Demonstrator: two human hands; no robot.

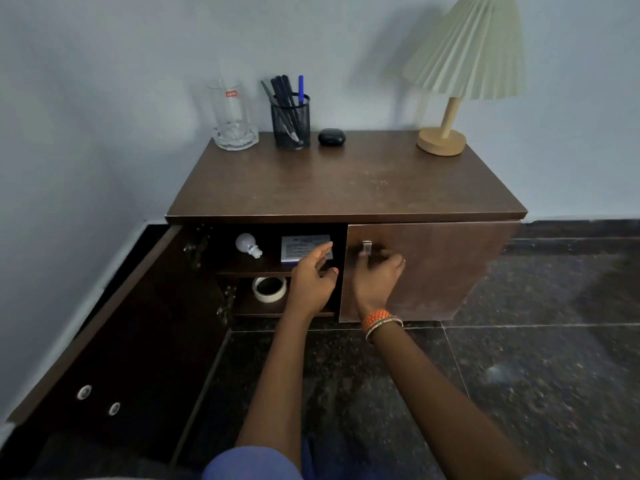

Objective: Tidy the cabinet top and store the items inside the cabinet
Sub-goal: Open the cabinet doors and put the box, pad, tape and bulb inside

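A dark wooden cabinet stands against the wall. Its left door is swung wide open; its right door is closed. On the upper inside shelf lie a white bulb and a white box; a tape roll sits on the lower shelf. My left hand reaches into the opening with fingers extended by the box, holding nothing. My right hand is at the metal handle of the right door, fingers curled near it and blurred. On top stand a glass mug, a mesh pen holder and a black earbud case.
A lamp with a pleated shade stands on the top's back right corner. The open left door reaches far out over the dark tiled floor on the left. A white wall is behind the cabinet.
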